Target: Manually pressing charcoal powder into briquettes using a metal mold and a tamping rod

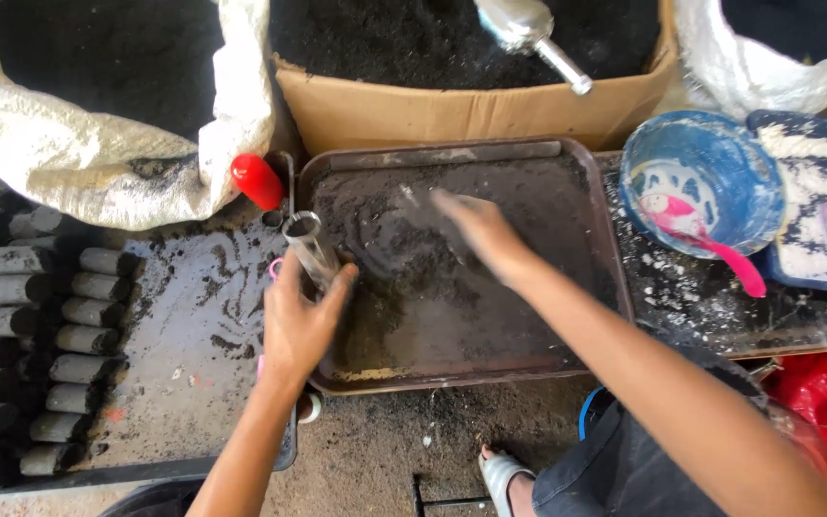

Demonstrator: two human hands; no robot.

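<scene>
- A person's left hand [297,321] grips a clear tube [310,251], fingers wrapped around its lower end, holding it tilted at the left edge of a brown tray [586,230]
- The right hand [479,230], blurred, hovers over the dark powder [413,258] spread in the tray; how far its fingers are open cannot be told
- Rows of dark pressed cylinders [40,335] lie on a flat board [193,354] to the left
- Behind the tray, a cardboard box [452,110] of black powder holds a metal scoop [533,33]
- A blue bowl [710,158] with a pink spoon [710,244] sits to the right
</scene>
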